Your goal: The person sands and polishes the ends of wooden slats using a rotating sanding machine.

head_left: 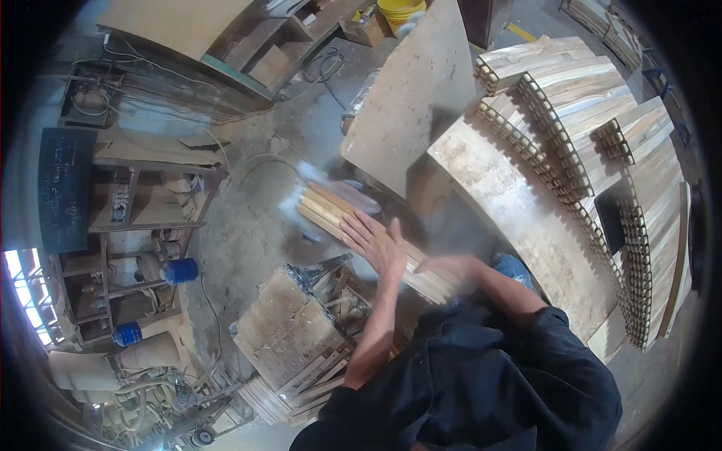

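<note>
A bundle of long wooden strips [321, 214] lies side by side in front of me, running from the upper left down towards my body. My left hand [374, 239] rests flat on top of the strips, its fingers stretched out. Near the close end of the strips is my right hand [449, 269], smeared by motion, so its fingers cannot be made out. Blurred pale shapes surround the far end of the bundle.
Stacked grooved wooden pieces [556, 135] cover a worktable [519, 203] on the right. A large board [414, 98] leans behind the strips. Scrap wood and a worn panel [286, 323] stand lower left. Shelves [143, 225] line the left; a yellow bucket [401, 13] is at the top.
</note>
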Motion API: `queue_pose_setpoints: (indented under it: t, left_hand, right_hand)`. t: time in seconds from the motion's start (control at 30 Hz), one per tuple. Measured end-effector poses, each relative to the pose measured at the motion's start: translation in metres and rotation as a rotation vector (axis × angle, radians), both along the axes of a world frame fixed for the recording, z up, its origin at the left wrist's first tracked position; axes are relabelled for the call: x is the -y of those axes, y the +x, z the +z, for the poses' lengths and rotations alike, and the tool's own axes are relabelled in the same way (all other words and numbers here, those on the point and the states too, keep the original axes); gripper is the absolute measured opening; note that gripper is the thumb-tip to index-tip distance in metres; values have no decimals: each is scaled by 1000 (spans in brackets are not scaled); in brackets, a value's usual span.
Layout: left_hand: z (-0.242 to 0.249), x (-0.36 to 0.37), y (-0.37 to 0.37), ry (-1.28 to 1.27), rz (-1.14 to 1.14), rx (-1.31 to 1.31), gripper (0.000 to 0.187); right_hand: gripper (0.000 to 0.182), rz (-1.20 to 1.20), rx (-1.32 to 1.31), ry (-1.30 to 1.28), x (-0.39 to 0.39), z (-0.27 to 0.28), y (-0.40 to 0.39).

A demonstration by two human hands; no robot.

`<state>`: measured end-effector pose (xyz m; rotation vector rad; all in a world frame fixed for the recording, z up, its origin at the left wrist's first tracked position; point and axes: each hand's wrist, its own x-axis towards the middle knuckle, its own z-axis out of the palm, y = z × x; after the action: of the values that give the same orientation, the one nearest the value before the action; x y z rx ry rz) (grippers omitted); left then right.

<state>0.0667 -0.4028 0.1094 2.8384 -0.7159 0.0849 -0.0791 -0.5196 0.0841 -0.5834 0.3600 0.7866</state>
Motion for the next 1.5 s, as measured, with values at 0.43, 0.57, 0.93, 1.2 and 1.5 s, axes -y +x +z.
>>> queue_pose_setpoints:
  t: [0.43, 0.57, 0.93, 1.2, 1.5]
  left_hand:
    - [37, -5, 158, 27, 153, -143, 87]
    - [26, -5, 119, 57, 129, -89, 88]
    - [7, -6, 80, 13, 111, 11, 89]
    - [2, -10, 55, 45, 105, 88, 89]
    - [33, -4, 173, -121, 99, 62, 86]
  right_hand:
    - [87, 96, 255, -729, -10, -7, 163]
    - [88, 104, 226, -649, -8, -16, 121]
    - [86, 122, 289, -727, -11, -60, 37]
    - [80, 76, 251, -601, -10, -75, -11]
    - [68, 131, 81, 206, 0, 18, 160]
